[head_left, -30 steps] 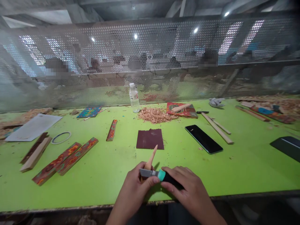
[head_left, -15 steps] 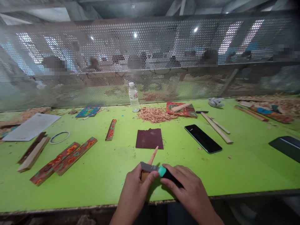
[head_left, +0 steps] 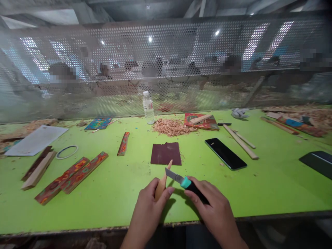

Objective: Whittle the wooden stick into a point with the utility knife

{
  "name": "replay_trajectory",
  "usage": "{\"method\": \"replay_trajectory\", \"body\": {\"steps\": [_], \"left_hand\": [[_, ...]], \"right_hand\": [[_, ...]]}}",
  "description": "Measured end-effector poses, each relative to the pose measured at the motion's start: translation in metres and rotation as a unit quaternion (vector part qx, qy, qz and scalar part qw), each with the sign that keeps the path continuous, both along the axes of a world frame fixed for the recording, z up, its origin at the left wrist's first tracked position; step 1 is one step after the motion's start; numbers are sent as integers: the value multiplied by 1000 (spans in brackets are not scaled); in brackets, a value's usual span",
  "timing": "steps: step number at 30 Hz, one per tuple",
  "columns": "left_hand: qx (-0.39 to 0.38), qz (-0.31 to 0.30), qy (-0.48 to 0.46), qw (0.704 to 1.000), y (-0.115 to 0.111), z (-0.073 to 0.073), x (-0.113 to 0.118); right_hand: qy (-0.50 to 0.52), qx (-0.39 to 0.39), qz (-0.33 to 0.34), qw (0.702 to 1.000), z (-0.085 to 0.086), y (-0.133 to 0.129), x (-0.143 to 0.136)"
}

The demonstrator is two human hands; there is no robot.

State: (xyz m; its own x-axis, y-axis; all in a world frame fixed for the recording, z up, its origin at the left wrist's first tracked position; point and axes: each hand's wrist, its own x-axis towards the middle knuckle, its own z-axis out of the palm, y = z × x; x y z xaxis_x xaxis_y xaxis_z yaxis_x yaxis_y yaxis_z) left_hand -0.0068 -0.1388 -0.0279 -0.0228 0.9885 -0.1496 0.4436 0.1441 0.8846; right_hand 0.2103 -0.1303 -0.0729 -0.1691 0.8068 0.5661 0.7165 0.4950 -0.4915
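My left hand (head_left: 153, 202) is closed around a pale wooden piece (head_left: 161, 186) whose slim pointed end sticks up and away from me. In my right hand (head_left: 211, 200) is a utility knife (head_left: 194, 191) with a black and teal handle. Its grey blade (head_left: 174, 175) points left, with the tip at or very near the narrow part of the wood; whether they touch I cannot tell. Just beyond the wood's tip lies a dark maroon sheet of sandpaper (head_left: 166, 154). My palms hide the lower ends of the wood and the handle.
Wood shavings (head_left: 171, 127) are heaped beside a water bottle (head_left: 148, 109). A phone (head_left: 225, 154) and a hammer (head_left: 240, 140) lie right. Painted wooden strips (head_left: 84, 173), a ring (head_left: 66, 152) and white paper (head_left: 36, 140) lie left. A perforated metal screen (head_left: 166, 69) stands behind.
The knife has moved right and slightly up along the wood, its blade turning from across the piece to a slant. My right hand shifted right; the wooden piece tilted more upright.
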Motion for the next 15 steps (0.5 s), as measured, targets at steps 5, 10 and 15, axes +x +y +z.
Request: {"method": "replay_trajectory", "body": {"steps": [5,10,15], "left_hand": [[2,-8,-19,1000,-2,3,-2],[3,-31,-50,998,-4,6,-3],[1,-11,-27,1000,-5,3,-2]], "right_hand": [[-28,-13,34,999,4,1,-3],[-50,-28,91,994,13,0,-3],[-59,-28,96,993,13,0,-2]]}}
